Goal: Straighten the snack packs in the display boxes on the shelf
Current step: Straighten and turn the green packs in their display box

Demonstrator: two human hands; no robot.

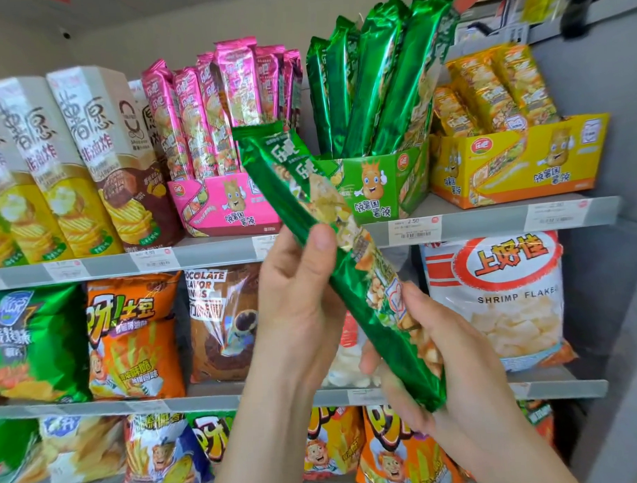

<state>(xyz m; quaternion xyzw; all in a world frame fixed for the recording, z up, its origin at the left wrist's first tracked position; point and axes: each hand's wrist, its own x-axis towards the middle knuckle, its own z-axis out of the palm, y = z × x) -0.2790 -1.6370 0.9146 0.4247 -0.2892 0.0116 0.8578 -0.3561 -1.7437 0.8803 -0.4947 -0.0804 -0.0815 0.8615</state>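
holding long green foil snack pack tilted, off the shelf: left hand grips its middle, right hand its lower end. mid-reseat; next, i judge, stand it upright in green cardboard display box.

The grey shelf carries tall chip cartons, a pink box, a green box and a yellow box.

Bare left hand and right hand, forearms uncovered (thumbnail short).
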